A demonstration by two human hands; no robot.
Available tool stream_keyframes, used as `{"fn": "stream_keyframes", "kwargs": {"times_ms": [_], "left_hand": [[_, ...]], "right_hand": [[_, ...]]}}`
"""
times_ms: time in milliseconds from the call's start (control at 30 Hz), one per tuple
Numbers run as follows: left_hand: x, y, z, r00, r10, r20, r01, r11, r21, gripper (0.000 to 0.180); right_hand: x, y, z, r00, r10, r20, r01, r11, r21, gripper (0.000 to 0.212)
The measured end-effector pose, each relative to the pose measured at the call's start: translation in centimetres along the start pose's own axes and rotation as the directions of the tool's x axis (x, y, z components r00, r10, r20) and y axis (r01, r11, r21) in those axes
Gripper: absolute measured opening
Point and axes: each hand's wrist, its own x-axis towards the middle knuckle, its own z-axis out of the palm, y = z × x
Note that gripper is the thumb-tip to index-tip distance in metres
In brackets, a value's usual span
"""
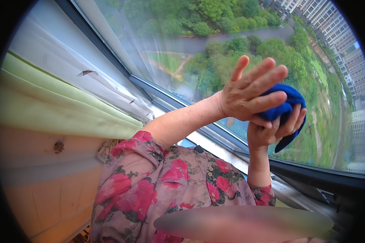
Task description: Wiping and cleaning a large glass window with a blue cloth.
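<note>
Cloth [293, 96] in R hand [267, 131], L hand [250, 91] partly before it, window [140, 82] behind, curtain [61, 101] far L, bldgs [332, 28] outside upper R

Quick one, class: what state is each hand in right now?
Left hand: spread open; whether it touches the blue cloth cannot be told.
Right hand: closed, holding the blue cloth.

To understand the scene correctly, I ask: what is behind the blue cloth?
Behind the blue cloth is the window glass, with greenery outside showing around it. What lies directly behind the cloth and the right hand holding it is covered.
</note>
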Motion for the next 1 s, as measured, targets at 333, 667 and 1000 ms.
{"fn": "stream_keyframes", "kwargs": {"times_ms": [333,667,1000], "left_hand": [[-3.7,2.6,-0.9,0.998,-0.033,-0.061,0.02,0.98,-0.199,0.045],[-7.2,2.3,-1.9,0.999,-0.035,-0.033,0.026,0.973,-0.231,0.066],[-5.9,1.7,0.1,0.985,-0.076,0.155,0.039,0.972,0.231,0.062]], "right_hand": [[-2.3,1.6,-1.6,0.991,-0.034,0.129,0.027,0.998,0.054,0.022],[3.7,-2.0,-0.9,0.902,-0.176,0.394,0.016,0.926,0.377,0.035],[2.8,-0.1,-0.8,0.985,0.006,0.172,-0.143,0.582,0.8,0.041]]}}
